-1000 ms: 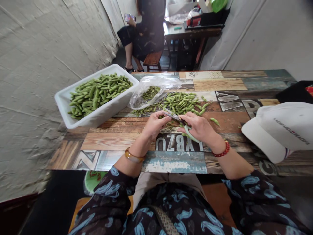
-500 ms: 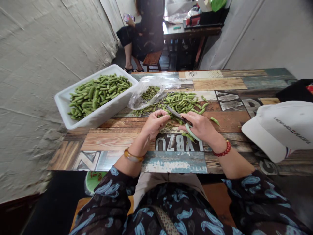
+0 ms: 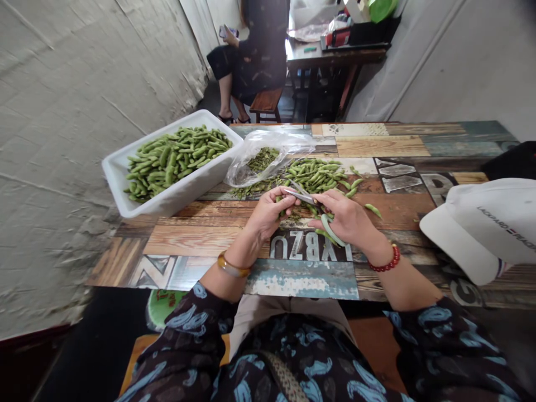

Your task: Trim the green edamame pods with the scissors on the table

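My right hand (image 3: 345, 215) is closed round the light green handles of a pair of scissors (image 3: 332, 230). The blades are parted and point left, their tips by the fingers of my left hand (image 3: 270, 212). Those fingers pinch a green soybean pod (image 3: 281, 213), mostly hidden by the hand. Just beyond both hands lies a heap of soybean pods (image 3: 316, 174) on the table, with small trimmed scraps (image 3: 251, 191) to its left. A clear plastic bag (image 3: 240, 170) holding more green scraps lies behind the left hand.
A white plastic tub (image 3: 167, 209) full of pods stands at the left, near the wall. A white cap (image 3: 473, 223) lies at the right of the patterned table (image 3: 196, 237). A single pod (image 3: 372, 210) lies right of the heap. Across the room a person (image 3: 263, 50) sits holding a phone.
The scissor blades have spread apart, and one now reaches the left fingertips. My left hand has tilted slightly, showing more of the pod. The whole view has shifted a little.
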### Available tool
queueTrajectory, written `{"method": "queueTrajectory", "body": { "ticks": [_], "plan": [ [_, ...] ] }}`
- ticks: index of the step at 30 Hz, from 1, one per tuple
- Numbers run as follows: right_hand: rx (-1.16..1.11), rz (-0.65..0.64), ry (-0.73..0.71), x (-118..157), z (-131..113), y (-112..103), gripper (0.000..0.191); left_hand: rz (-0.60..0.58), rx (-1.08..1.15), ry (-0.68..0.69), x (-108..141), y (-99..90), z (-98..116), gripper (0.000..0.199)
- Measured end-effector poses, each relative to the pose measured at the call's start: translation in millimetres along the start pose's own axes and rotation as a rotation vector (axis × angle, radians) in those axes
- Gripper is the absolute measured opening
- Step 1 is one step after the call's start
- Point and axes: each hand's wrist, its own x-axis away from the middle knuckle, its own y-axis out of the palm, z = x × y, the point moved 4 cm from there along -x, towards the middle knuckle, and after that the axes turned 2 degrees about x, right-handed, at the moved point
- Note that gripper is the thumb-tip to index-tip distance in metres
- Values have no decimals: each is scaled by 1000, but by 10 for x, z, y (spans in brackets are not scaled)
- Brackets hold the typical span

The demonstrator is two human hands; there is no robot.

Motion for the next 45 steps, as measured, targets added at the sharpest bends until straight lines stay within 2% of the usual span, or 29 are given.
{"method": "queueTrajectory", "body": {
  "ticks": [5,18,31,37,41,45],
  "plan": [
    [-12,-16,-19,4,-34,-3,46,-23,-68,26,-9,15,-46,31],
    [-15,-26,-5,7,-25,6,50,61,-63,74,-8,-9,-14,32],
    [9,-39,-41,9,-44,12,40,-23,-85,41,3,22,-17,31],
    [55,-41,-49,13,-12,20,37,-78,-36,-47,13,60,-5,33],
    [26,69,0,4,142,-12,40,-141,92,-82,-3,45,22,28],
    [-2,237,51,6,314,-71,42,-105,131,-79,7,-32,68,31]
  ]
}}
